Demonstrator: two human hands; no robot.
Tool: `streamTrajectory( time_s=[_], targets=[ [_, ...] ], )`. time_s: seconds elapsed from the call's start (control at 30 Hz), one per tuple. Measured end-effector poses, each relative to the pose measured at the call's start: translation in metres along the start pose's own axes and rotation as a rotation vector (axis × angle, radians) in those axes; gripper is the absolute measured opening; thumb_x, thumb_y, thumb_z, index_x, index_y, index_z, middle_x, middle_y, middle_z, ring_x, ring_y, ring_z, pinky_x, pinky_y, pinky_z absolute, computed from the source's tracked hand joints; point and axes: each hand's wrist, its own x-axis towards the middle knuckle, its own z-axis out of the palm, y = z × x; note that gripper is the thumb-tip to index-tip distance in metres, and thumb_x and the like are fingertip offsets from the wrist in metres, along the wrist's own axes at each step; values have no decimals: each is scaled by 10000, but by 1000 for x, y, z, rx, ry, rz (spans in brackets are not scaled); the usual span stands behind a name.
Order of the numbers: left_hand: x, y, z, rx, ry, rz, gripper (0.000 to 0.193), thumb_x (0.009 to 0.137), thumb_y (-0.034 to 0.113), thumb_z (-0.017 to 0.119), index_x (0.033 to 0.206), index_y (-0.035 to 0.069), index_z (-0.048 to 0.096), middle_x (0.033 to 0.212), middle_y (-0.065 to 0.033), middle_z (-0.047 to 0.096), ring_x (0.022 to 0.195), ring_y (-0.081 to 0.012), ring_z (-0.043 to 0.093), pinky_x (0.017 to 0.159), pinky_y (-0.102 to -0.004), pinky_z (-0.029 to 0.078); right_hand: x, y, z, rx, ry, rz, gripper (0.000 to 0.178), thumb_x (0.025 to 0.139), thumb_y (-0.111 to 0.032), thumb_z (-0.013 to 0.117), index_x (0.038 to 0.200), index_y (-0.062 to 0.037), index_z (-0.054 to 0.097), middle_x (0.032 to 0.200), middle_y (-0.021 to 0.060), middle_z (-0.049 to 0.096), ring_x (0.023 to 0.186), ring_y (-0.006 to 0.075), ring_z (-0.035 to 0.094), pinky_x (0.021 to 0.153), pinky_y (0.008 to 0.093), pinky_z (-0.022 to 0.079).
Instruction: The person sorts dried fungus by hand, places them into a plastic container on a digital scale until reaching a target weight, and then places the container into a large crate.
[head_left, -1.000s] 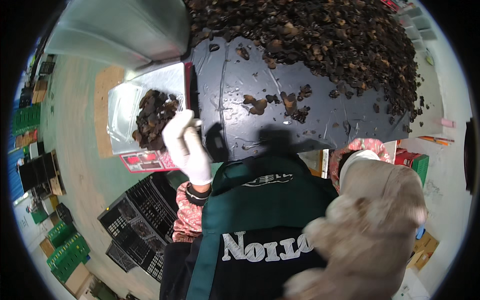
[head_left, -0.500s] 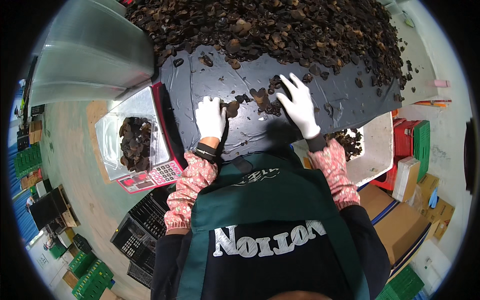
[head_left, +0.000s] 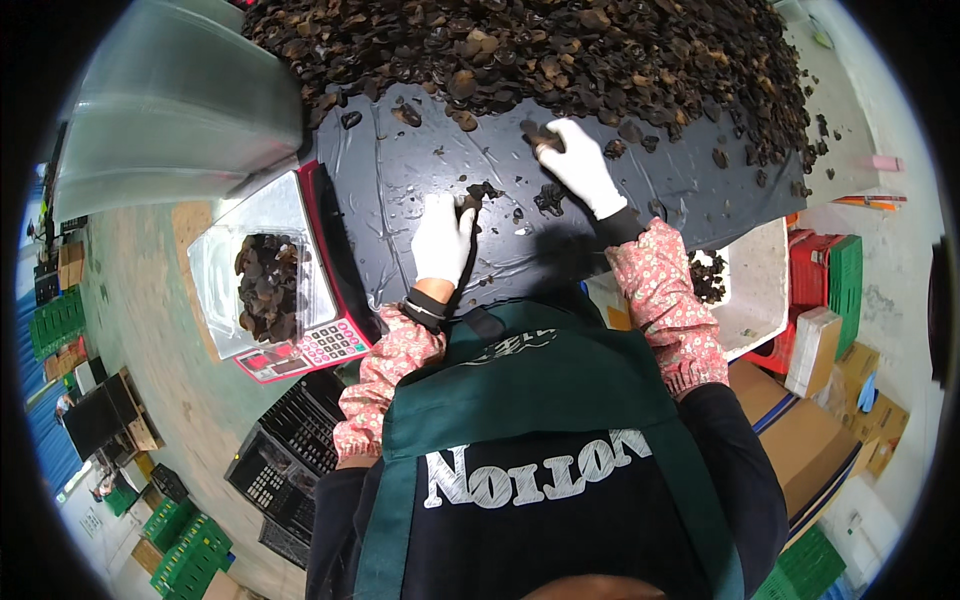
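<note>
My left hand (head_left: 443, 243), in a white glove, is closed on a small dark piece of wood ear fungus (head_left: 468, 203) just above the black sheet (head_left: 400, 165). Farther up the sheet and to the right, my gloved right hand (head_left: 583, 172) pinches a brown piece of wood ear fungus (head_left: 538, 134) between thumb and fingers. A dark clump (head_left: 549, 199) and small crumbs lie between the hands. The large heap of wood ear fungus (head_left: 520, 50) covers the far part of the table. At left, a clear plastic box (head_left: 215, 275) with fungus inside rests on a red scale (head_left: 325, 215).
Stacked clear plastic packaging (head_left: 180, 110) stands at the far left. A white foam box (head_left: 768, 290) holding some fungus is beside my right forearm. Black crates (head_left: 285, 450) stand low at left; cardboard boxes (head_left: 805, 430) and red and green crates (head_left: 825, 280) are at right.
My right hand has closed on a brown piece and moved up and left with it. My left hand has shifted right and slightly down. The brown piece between the hands has left its spot.
</note>
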Motion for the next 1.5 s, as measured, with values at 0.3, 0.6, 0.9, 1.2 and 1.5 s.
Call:
streamTrajectory(
  time_s=[0.3, 0.6, 0.9, 1.2, 1.5],
  targets=[
    [7, 6, -5, 177, -177, 140, 202, 885, 173, 648, 1027, 83, 534, 1025, -153, 541, 865, -372, 626, 709, -437, 519, -73, 22, -39, 282, 56, 254, 148, 856, -68, 638, 1003, -51, 645, 906, 34, 658, 764, 113, 603, 686, 243, 488],
    [13, 4, -8, -148, 157, 207, 178, 901, 32, 617, 1070, 77, 586, 957, -94, 666, 759, -261, 659, 672, -338, 524, -80, -9, -6, -182, -108, -42, 385, 793, -22, 609, 1155, -134, 683, 1133, 70, 642, 962, 254, 662, 865, 309, 532],
    [2, -8, -33, -2144, -365, -285, 601, 936, 8, 568, 1493, 40, 342, 1023, -42, 544, 813, -118, 504, 695, -247, 454, -70, 0, -27, 869, -55, 490, 258, 909, -96, 595, 1151, -36, 662, 874, 24, 634, 683, 92, 580, 583, 234, 481],
    [5, 5, -19, -2076, -352, -543, 437, 940, 219, 515, 1339, 41, 520, 1034, -76, 595, 714, -169, 482, 583, -269, 395, -94, 4, -47, 817, 103, 527, 259, 918, -91, 601, 1163, -27, 658, 893, 21, 646, 666, 70, 573, 568, 217, 486],
    [20, 54, 3, -1430, -537, -267, 246, 1032, 237, 463, 1069, 37, 601, 891, -36, 630, 575, -66, 474, 476, -188, 331, -90, -33, -32, 489, 204, 274, 292, 885, -43, 592, 1170, -41, 657, 1043, 80, 684, 773, 128, 660, 686, 254, 541]
  ],
)
